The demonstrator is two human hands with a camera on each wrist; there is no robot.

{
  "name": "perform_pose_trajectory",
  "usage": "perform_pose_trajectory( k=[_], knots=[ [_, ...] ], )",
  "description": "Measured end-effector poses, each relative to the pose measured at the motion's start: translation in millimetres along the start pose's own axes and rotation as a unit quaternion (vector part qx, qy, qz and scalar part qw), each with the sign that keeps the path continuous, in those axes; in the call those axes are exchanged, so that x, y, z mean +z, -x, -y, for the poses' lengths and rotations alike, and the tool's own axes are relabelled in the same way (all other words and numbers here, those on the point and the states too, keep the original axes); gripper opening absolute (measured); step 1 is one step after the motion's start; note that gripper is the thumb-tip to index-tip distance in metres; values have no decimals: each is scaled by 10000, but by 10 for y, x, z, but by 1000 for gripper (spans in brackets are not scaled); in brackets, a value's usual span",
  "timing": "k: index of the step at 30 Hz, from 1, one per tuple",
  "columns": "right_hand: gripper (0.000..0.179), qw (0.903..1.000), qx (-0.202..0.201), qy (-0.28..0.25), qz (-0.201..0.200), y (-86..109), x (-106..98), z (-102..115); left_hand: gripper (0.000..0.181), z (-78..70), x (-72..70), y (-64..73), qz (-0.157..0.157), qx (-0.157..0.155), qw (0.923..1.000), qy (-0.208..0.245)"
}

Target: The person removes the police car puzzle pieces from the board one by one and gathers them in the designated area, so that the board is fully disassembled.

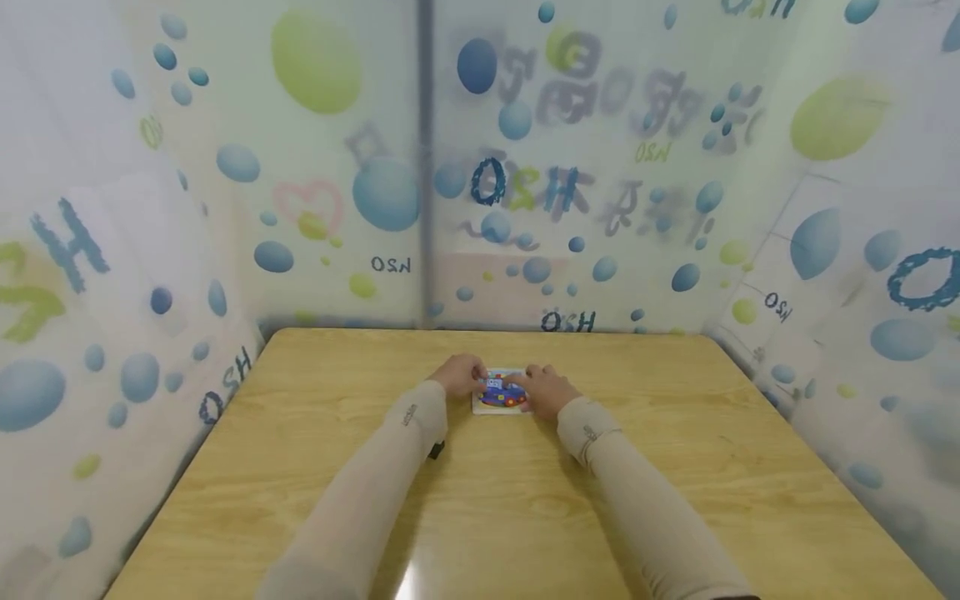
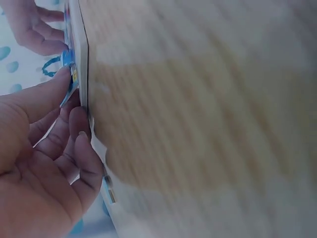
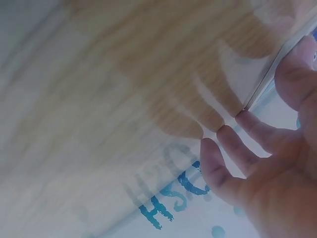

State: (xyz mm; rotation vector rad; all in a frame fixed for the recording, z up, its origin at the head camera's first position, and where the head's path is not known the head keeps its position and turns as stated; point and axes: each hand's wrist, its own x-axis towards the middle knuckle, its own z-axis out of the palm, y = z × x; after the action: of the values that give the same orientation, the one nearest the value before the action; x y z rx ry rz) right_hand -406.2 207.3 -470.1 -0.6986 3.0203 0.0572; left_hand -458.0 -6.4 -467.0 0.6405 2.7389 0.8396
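On one table (image 1: 510,500), my left hand (image 1: 457,375) pinches one blue piece (image 2: 72,89) at one board (image 1: 501,400) (right hand (image 1: 550,392) spread against it).

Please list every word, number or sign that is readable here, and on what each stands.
"H2O", mirrored, repeated on the patterned wall.
Grey lettering on that wall: too blurred to read.
Print on the left cuff and right cuff: too small to read.
Any marks on the colourful board: too small to read.
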Motion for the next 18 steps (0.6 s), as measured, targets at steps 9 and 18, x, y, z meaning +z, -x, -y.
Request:
perform_pose_trajectory(
  k=[9,18],
  knots=[
    [58,9936,-1092,-27,-284,86,-14,-23,9,-13,23,-16,104,33,9997,-199],
    [52,9863,-1551,368,-424,101,-34,15,9,-108,-29,1,84,-293,9990,-316]
  ],
)
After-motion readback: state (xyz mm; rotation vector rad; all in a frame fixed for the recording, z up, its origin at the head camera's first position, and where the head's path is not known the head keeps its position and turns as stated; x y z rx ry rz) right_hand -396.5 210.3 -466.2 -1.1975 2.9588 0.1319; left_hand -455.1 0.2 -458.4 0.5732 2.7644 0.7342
